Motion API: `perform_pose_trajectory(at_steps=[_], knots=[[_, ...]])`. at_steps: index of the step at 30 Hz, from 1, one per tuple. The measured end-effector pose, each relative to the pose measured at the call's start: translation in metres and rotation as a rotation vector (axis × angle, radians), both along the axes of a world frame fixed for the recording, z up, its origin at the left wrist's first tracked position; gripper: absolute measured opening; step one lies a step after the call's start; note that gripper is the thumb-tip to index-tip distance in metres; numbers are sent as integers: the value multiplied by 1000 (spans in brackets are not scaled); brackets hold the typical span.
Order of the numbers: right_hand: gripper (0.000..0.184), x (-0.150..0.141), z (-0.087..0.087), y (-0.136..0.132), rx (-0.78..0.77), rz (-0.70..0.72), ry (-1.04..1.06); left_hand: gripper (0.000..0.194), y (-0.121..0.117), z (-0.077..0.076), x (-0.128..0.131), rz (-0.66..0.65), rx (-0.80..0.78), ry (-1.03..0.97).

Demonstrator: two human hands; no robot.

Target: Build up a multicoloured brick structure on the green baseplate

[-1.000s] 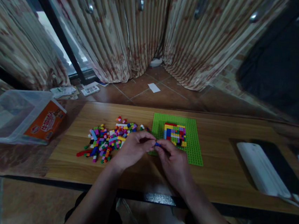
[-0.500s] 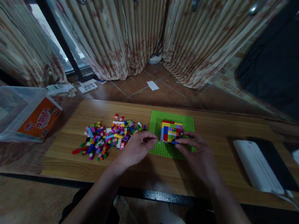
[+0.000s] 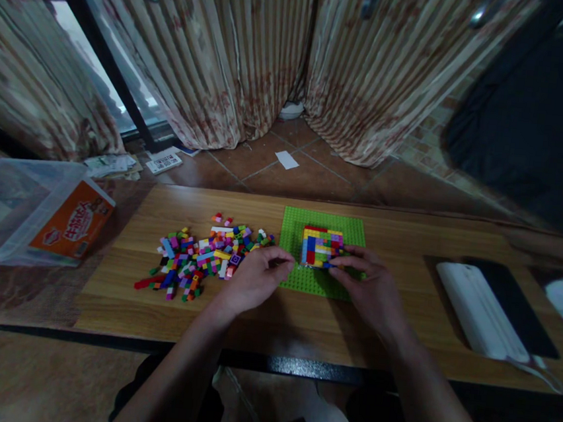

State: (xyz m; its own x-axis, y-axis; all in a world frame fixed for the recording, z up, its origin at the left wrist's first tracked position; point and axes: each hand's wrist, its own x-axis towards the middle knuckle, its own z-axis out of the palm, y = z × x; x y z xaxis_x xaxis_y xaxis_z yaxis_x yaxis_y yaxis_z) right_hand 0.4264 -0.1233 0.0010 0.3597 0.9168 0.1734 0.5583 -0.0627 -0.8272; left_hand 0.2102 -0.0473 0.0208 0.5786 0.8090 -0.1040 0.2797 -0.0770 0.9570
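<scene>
A green baseplate (image 3: pixel 294 235) lies on the wooden table (image 3: pixel 408 236), and a block of many-coloured bricks (image 3: pixel 318 246) is built on it. My right hand (image 3: pixel 371 289) rests on the plate's near right part, its thumb and forefinger pinched against the block's right edge; any brick between them is too small to see. My left hand (image 3: pixel 255 278) sits at the plate's left edge with its fingers curled in, and what they hold, if anything, is hidden. A heap of loose coloured bricks (image 3: pixel 202 253) lies just left of that hand.
A clear plastic tub with an orange label (image 3: pixel 37 211) stands at the table's left end. A white oblong device (image 3: pixel 476 306) lies on a dark mat (image 3: pixel 526 307) at the right. Curtains (image 3: pixel 276 58) and tiled floor are beyond the table.
A second ago both hands were pinched together over a small blue piece in front of the plate. My right hand has since moved up to the brick block; my left stayed by the plate's edge.
</scene>
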Motion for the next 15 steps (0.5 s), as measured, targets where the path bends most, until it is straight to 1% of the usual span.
perform_pose_trajectory(at_steps=[15], knots=[[16, -6, -1, 4, 54, -67, 99, 16, 0, -4, -1, 6, 24, -3]])
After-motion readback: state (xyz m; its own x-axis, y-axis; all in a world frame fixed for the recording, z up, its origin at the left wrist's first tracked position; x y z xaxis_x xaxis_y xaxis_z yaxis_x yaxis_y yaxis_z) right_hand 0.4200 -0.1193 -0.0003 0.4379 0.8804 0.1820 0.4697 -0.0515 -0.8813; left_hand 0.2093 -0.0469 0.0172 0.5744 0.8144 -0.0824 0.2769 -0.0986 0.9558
